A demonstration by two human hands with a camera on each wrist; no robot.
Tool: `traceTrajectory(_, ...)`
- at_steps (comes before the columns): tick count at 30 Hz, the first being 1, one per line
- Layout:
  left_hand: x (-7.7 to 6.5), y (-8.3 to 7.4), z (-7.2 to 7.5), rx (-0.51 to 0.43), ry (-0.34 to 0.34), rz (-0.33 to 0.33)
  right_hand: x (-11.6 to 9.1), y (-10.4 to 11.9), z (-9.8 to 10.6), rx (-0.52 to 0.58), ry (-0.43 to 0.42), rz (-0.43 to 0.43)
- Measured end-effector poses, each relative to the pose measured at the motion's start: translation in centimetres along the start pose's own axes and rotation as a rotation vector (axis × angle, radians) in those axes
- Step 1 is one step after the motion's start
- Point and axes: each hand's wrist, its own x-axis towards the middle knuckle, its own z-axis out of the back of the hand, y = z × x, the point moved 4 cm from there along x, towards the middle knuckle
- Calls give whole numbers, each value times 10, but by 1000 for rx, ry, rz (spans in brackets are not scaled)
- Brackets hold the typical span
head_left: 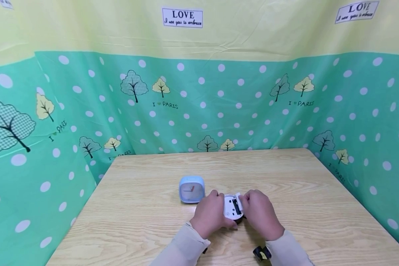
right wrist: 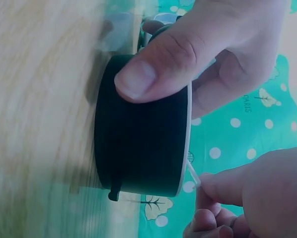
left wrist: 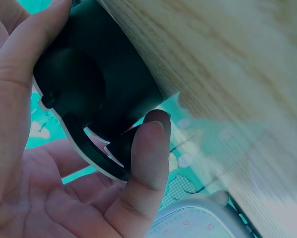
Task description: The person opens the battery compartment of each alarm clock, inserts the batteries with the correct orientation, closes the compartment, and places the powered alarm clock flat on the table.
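A round alarm clock [head_left: 229, 211] with a black body and white back lies back-up between the hands, its dark battery slot [head_left: 236, 206] exposed. My left hand [head_left: 210, 212] grips the clock around its side, and in the right wrist view the thumb presses the black body [right wrist: 146, 134]. At the slot's right edge, my right hand [head_left: 261, 213] pinches a small white battery cover [right wrist: 193, 173], which stands tilted against the white back. The clock's face is hidden underneath.
A light blue square clock [head_left: 191, 190] stands upright just behind my left hand on the wooden table [head_left: 146, 218]. A black strapped device [head_left: 262, 253] sits at my right wrist. Behind the table hangs a green and yellow printed curtain [head_left: 212, 96].
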Motion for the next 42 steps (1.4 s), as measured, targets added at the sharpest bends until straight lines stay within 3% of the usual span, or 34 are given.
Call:
traceTrajectory(19,0,1,2,27,15,-11,6,-16,10,-10,-52,7)
traceTrajectory(33,0,1,2,53,16,-16,13,-38,3,6,63,-112)
traceTrajectory(42,-1,0,2,53,26,-10,14,-47,-2,-41,129,-174)
